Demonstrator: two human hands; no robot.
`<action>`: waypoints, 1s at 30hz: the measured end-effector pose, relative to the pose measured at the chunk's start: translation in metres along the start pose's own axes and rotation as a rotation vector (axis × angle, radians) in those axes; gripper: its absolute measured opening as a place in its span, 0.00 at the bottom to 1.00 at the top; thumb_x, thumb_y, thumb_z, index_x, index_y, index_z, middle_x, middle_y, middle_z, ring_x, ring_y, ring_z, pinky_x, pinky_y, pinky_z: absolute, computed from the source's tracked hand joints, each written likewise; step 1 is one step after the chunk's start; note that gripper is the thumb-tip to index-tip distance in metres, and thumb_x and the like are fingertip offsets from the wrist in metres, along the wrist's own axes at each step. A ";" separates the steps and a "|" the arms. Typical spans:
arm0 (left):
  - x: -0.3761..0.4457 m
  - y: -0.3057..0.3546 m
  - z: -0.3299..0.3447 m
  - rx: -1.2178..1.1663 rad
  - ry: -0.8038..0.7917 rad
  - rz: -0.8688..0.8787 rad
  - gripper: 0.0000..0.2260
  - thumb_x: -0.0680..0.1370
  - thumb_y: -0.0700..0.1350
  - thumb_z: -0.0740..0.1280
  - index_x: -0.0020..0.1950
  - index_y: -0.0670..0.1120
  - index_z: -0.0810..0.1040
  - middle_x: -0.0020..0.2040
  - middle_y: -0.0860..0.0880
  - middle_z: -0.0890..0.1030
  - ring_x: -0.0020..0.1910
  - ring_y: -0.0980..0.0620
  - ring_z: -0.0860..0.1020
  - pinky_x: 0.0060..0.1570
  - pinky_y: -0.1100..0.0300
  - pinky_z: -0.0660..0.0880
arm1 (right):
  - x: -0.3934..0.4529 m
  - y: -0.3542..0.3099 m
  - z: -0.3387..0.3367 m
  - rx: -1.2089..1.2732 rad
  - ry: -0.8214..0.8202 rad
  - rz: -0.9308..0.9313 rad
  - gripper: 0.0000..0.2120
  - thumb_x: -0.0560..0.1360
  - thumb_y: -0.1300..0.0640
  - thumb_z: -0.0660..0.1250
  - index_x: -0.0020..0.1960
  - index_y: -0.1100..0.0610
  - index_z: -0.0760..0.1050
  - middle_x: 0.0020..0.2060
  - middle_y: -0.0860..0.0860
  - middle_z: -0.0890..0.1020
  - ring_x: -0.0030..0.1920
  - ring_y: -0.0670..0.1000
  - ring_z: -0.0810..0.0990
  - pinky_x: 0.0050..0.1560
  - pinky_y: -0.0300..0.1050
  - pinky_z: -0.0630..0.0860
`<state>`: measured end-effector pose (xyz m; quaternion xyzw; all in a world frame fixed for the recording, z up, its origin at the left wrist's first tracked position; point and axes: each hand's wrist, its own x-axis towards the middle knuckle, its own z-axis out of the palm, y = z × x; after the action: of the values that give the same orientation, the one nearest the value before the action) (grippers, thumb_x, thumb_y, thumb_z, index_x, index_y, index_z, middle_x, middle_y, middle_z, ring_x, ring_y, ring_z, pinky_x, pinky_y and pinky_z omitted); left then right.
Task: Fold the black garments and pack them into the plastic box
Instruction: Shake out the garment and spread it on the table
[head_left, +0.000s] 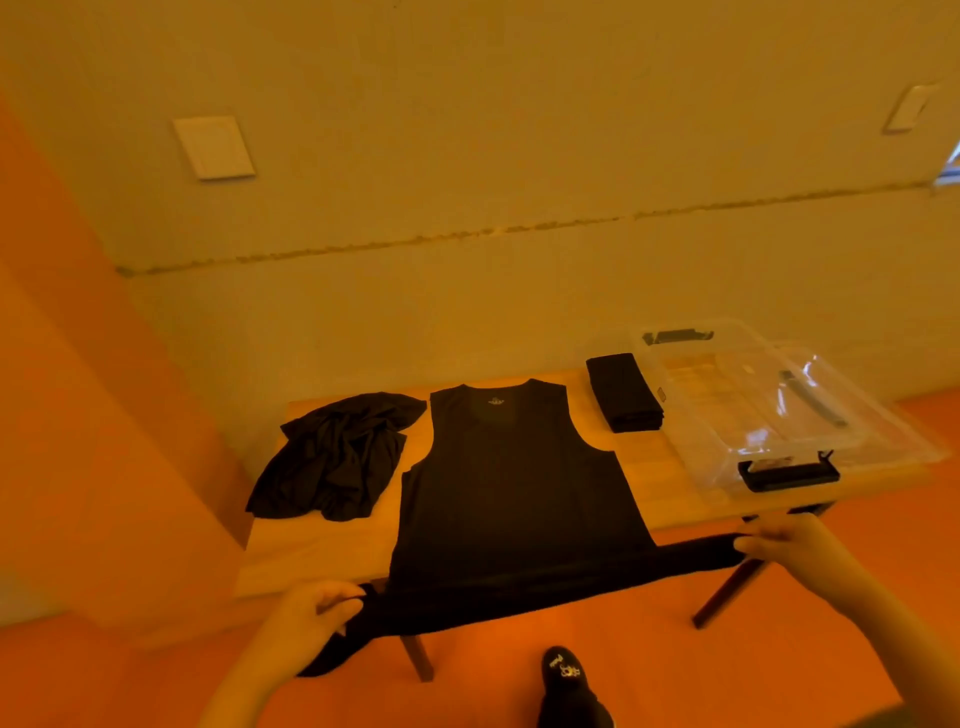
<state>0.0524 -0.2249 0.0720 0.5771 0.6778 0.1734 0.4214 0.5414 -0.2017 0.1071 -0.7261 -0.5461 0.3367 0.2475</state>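
On the wooden worktop (691, 499), in the middle, a black sleeveless top (511, 483) lies spread flat with its neckline toward the wall and its lower hem hanging over the near edge. The hem is drawn out wide to both sides. The left hand (317, 605) grips the left corner of the hem, its fingers (337, 605) curled round the cloth, and a loose strip of fabric trails down below it. The right hand (779, 543) pinches the right corner, fingers closed on the stretched fabric just off the worktop's edge.

To the left of the top, a crumpled black garment (337, 457) lies in a heap, near it but apart. To the right, near the back edge, sits a folded stack of black garments (623, 392), just beside the clear plastic box (696, 452). The box stands at the right end of the worktop, with black latches at its ends; a clear lid (810, 395) appears to lie tilted across it.

Below, a foot in a black slipper (563, 675) with a pale print rests on the orange floor (727, 675). A pale wall (467, 156) rises behind, bearing a square plate (214, 147).
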 end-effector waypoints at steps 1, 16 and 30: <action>0.002 0.004 -0.004 0.000 -0.012 0.001 0.08 0.78 0.40 0.64 0.42 0.50 0.80 0.42 0.53 0.82 0.41 0.58 0.79 0.38 0.71 0.73 | 0.005 -0.003 -0.002 0.008 -0.009 -0.016 0.06 0.71 0.66 0.69 0.35 0.61 0.82 0.32 0.58 0.82 0.36 0.56 0.79 0.36 0.43 0.69; 0.200 0.074 -0.062 0.042 0.125 0.027 0.09 0.76 0.38 0.65 0.41 0.52 0.79 0.41 0.51 0.82 0.40 0.53 0.80 0.43 0.61 0.75 | 0.243 -0.067 0.011 0.012 -0.160 -0.039 0.06 0.73 0.66 0.67 0.39 0.61 0.79 0.33 0.57 0.79 0.37 0.52 0.77 0.38 0.39 0.70; 0.267 0.011 0.075 0.325 0.386 0.023 0.21 0.79 0.54 0.54 0.62 0.42 0.75 0.63 0.42 0.75 0.63 0.44 0.73 0.63 0.55 0.66 | 0.315 -0.044 0.152 -0.353 -0.206 -0.145 0.19 0.76 0.57 0.64 0.67 0.54 0.69 0.63 0.51 0.74 0.63 0.51 0.74 0.62 0.43 0.70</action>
<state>0.1232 0.0074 -0.0635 0.6010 0.7581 0.1739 0.1840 0.4543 0.1116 -0.0287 -0.6785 -0.6699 0.2898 0.0830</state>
